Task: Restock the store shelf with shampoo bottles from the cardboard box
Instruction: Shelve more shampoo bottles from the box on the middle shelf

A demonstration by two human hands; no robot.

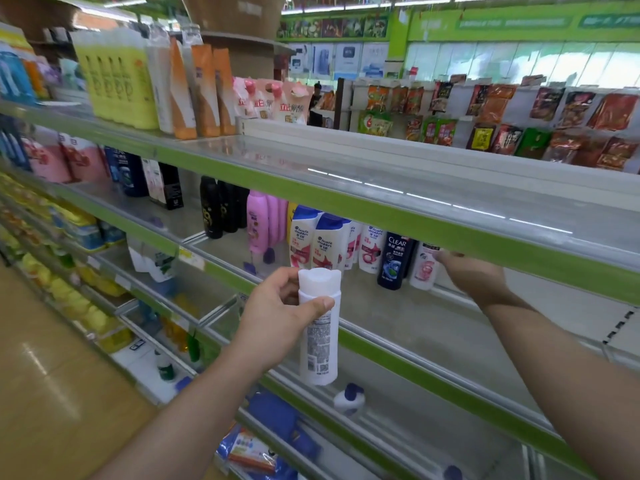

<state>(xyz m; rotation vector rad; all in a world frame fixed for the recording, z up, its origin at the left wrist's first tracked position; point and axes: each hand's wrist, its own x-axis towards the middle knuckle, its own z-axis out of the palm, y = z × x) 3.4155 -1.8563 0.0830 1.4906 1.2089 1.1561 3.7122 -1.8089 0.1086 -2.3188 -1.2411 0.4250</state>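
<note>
Bottle (pixel 318 327): white, upright, cap up, back label w/ small print and a code facing the camera; no front artwork in view. It's held in the air just in front of the mid shelf (pixel 415 317), lower than the stock standing there. L hand (pixel 273 317) grasps it round the neck and upper body: thumb across the front under the cap, fingers curled behind. R hand (pixel 474 275) reaches in under the green edge of the top shelf (pixel 381 188), back of hand to the camera, fingertips at the top of the end bottle (pixel 425 270), white w/ pink label; tips partly hidden by the edge, so can't tell if it grasps or only touches. Just left of that stands a dark CLEAR bottle (pixel 394 261), then a row of white bottles w/ blue caps and red-pink labels (pixel 311 240), then pink bottles (pixel 258 220) and black ones (pixel 211 206) further left. Mid shelf right of the end bottle is bare grey. On the shelf below, a small white bottle w/ blue cap (pixel 349 398) lies on its side. Behind, hanging snack packs (pixel 519 123), blurred.
</note>
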